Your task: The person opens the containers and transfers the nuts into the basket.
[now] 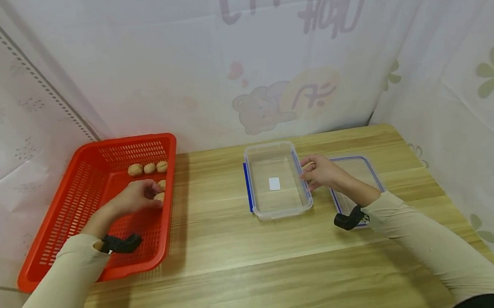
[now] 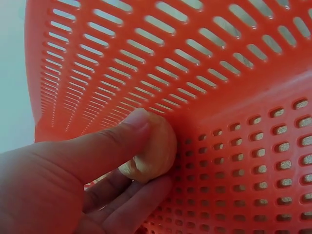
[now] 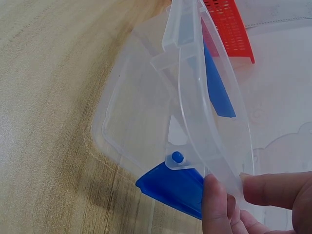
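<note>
From the head view I record my left hand [image 1: 137,197] inside the red basket [image 1: 69,210], which sits at the left of the frame on the wooden bench [image 1: 249,272]. The left wrist view shows the fingers [image 2: 92,153] of that hand grasping a walnut [image 2: 158,151], thumb on top and other fingers beneath, with the nut pressed close against the perforated basket wall where it meets the floor. Three further walnuts [image 1: 149,168] lie in a row along the far wall of the basket, above the hand in the frame, and at least one more walnut [image 1: 162,184] shows just beside the hand's fingertips. My right hand [image 1: 320,171] is right of centre, at the right-hand rim of the clear container [image 1: 279,208], which stands open on the bench with blue latches on its sides and a small white label on its floor. The right wrist view shows the fingers [image 3: 217,200] pinching the transparent rim of that container just beside a blue latch [image 3: 173,187]. The container's lid [image 1: 364,165], clear with a blue edge, lies flat on the bench just to the right of the container, partly under my right forearm. A patterned white curtain [image 1: 263,48] hangs behind the bench across the upper frame.
</note>
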`<state>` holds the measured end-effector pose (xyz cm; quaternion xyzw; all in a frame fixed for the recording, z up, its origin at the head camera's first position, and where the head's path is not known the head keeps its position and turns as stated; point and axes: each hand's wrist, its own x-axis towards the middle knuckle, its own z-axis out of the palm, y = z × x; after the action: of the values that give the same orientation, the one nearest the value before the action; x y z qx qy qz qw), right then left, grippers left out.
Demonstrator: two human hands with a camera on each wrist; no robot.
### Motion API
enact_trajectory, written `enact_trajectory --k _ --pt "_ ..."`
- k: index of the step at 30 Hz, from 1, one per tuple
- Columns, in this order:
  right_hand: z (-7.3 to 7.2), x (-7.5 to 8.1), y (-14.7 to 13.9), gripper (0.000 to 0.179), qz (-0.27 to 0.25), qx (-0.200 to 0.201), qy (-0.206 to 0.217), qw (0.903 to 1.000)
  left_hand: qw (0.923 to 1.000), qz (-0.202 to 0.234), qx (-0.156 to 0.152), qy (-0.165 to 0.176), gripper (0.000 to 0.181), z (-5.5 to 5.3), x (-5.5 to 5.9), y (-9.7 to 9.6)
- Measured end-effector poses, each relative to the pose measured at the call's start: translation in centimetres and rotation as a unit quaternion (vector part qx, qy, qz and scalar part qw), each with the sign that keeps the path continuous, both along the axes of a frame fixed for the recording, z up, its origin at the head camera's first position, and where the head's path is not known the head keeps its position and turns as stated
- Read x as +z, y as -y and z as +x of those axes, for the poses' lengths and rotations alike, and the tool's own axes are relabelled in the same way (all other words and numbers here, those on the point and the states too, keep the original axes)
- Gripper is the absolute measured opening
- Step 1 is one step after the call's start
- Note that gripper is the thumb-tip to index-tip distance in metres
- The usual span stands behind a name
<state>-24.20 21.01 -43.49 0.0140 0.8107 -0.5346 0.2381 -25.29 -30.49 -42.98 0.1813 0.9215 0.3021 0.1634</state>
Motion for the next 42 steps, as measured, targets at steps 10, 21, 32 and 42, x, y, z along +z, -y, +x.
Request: enact_trajectory --k 10,21,32,42 --pt "-0.1 -0.2 0.0 0.045 -0.006 0.003 -0.001 1.0 0.9999 0.001 -0.011 0.011 0.037 0.1 0.1 0.2" --pt "0.0 -0.3 -0.1 0.045 -0.006 -0.001 -0.001 1.0 0.9997 -0.002 -0.02 0.012 0.037 0.0 0.1 0.2" --pt "-0.2 -0.5 -0.2 0.046 0.001 0.006 0.001 1.0 0.9997 -0.018 -0.004 0.015 0.04 0.3 1.1 0.3" --pt "-0.1 0.0 -0.2 0.049 0.016 0.019 -0.01 0.9996 0.9988 -0.019 0.035 -0.028 0.029 -0.5 3.5 0.5"
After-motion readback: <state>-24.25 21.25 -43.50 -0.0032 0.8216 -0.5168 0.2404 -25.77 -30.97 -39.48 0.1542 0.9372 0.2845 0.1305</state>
